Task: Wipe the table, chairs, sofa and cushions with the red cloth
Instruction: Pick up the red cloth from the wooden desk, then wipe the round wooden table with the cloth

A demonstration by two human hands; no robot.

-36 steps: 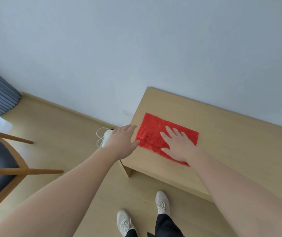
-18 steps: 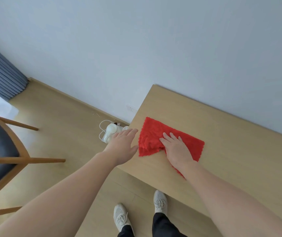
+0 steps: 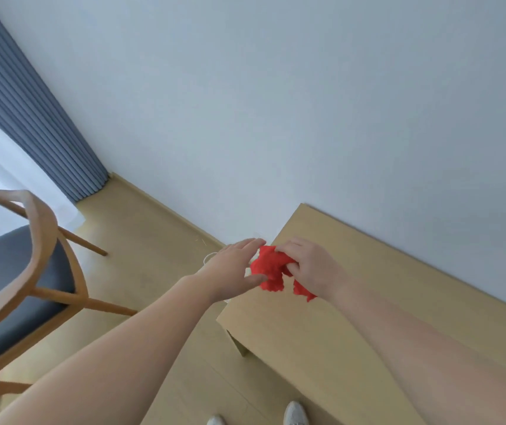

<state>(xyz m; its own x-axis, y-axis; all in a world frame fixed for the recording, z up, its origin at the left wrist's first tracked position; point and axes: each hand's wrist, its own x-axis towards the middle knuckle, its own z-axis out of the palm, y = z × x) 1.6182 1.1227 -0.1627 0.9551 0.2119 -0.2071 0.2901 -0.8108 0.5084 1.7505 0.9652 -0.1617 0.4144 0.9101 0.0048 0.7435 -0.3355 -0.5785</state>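
Observation:
The red cloth (image 3: 271, 268) is bunched up above the left end of the light wooden table (image 3: 353, 308). My right hand (image 3: 310, 268) grips it with curled fingers, lifted off the tabletop, and a corner hangs below the wrist. My left hand (image 3: 233, 268) is beside the cloth on its left, fingers straight, thumb and fingertips touching the bunched fabric. A wooden chair (image 3: 25, 271) with a dark seat stands at the left.
A white wall runs behind the table. Grey curtains (image 3: 31, 111) hang at the far left over a bright window. The floor (image 3: 141, 240) is light wood. A white cable lies partly hidden behind my left hand. My shoes (image 3: 294, 415) show at the bottom edge.
My right hand went from pressing the flat cloth on the table to gathering it into a bunch and lifting it. My left hand closed in on it. The view tilted up and left.

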